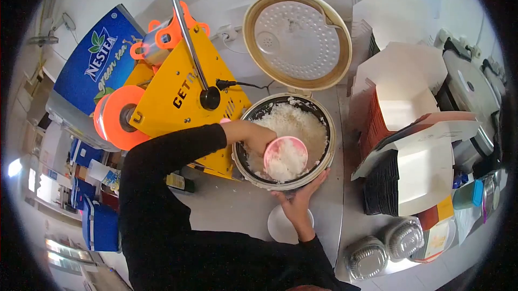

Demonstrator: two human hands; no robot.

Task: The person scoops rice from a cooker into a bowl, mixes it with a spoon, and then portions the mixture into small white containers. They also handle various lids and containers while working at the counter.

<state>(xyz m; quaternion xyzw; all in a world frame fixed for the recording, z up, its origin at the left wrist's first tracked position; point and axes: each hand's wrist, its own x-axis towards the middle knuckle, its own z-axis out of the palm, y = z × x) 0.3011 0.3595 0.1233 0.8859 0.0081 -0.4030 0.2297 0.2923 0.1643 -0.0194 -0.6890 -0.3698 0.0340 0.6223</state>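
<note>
My left hand (257, 136) reaches into the rice cooker (329, 156), its fingers closed on a pink cup (267, 156). White cooked rice (287, 166) fills the cup, which is tilted toward me over the pot. More loose rice (294, 117) lies inside, with grains stuck to the dark inner wall. Against the near outer side of the cooker rests my right hand (298, 207), thumb and fingers spread. The cooker's lid (297, 35) stands raised on its hinge at the back. Partly under my right wrist is a white bowl (280, 225).
A yellow sealing machine (178, 88) with a lever and orange reels stands left, before a blue Nestea dispenser (97, 59). On the right are stacked paper boxes (407, 102), black boxes (380, 191) and clear plastic containers (367, 258). A power cord (243, 84) runs behind the cooker.
</note>
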